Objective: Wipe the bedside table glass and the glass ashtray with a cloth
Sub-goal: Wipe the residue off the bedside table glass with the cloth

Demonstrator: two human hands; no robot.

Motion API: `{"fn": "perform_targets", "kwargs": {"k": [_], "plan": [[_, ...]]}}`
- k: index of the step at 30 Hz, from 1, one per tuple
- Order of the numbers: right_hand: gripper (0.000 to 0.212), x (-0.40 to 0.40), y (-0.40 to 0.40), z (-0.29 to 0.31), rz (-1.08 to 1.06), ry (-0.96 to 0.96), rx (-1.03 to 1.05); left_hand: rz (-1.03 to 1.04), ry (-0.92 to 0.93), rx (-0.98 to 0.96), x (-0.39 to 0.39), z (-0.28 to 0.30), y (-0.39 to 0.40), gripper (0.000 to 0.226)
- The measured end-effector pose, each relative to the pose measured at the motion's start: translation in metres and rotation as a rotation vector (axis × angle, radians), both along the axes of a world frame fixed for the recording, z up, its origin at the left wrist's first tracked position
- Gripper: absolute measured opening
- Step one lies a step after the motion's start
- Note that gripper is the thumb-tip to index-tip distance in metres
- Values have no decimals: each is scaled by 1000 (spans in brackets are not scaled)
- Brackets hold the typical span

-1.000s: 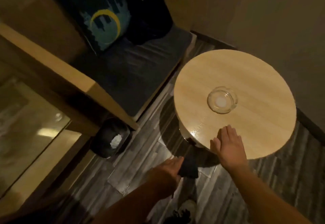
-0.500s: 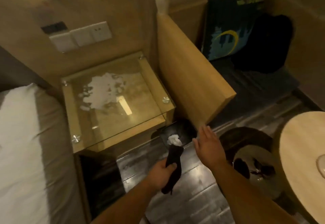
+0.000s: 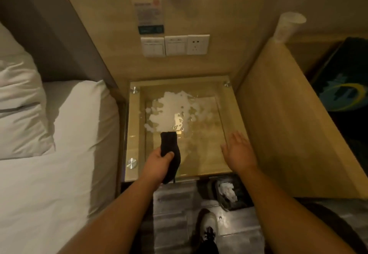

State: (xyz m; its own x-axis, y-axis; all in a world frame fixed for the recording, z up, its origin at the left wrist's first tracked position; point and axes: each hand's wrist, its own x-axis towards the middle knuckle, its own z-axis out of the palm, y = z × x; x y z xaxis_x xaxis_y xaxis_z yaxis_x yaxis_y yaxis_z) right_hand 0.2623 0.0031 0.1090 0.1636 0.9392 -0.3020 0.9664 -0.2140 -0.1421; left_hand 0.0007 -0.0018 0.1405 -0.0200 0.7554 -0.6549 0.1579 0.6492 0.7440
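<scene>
The bedside table (image 3: 231, 102) has a square glass top with metal corner studs, and it sits straight ahead of me. A white patchy smear (image 3: 171, 110) covers the far middle of the glass. My left hand (image 3: 158, 164) is shut on a dark folded cloth (image 3: 169, 144), whose end points up over the near left part of the glass. My right hand (image 3: 238, 151) hovers open, fingers spread, over the near right part of the glass. The glass ashtray is out of view.
A bed with white sheets and pillows (image 3: 39, 134) lies to the left. A wooden partition (image 3: 288, 124) stands at the right, with a paper cup (image 3: 286, 28) on its far end. A black bin (image 3: 229, 194) stands on the floor below the table. Wall switches (image 3: 175, 45) hang behind.
My view swung left from the round table with the ashtray to the bedside table. Both hands came up over the glass, the left one carrying the cloth.
</scene>
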Motion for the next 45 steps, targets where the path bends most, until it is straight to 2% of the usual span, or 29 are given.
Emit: {"fn": "perform_targets", "kwargs": {"k": [5,10,16,19,22,29,31,33,35,45], "plan": [[64,19,79,-34,77,-23,-45,-5,218,161,-12,-5,78,12],[72,37,135,-71,161,-71,-80,-51,406,211,-26,-23,127,20],[79,41,141,-104,186,-110,11,48,382,206,-41,-34,159,19],[78,43,140,-108,193,-92,24,64,444,257,-53,-32,183,15],[81,42,140,-110,176,-107,25,36,535,306,-69,-28,220,26],[78,42,142,-113,141,-61,93,-230,914,568,-100,-52,331,37],[77,42,144,-114,132,-48,114,-428,983,594,-98,-72,345,48],[77,42,146,-112,135,-39,125,-649,990,605,-98,-99,347,56],[77,41,146,-112,147,-35,121,-752,976,608,-101,-121,347,60],[76,42,140,-112,146,-100,152,-859,1017,674,-103,-134,349,60]]}}
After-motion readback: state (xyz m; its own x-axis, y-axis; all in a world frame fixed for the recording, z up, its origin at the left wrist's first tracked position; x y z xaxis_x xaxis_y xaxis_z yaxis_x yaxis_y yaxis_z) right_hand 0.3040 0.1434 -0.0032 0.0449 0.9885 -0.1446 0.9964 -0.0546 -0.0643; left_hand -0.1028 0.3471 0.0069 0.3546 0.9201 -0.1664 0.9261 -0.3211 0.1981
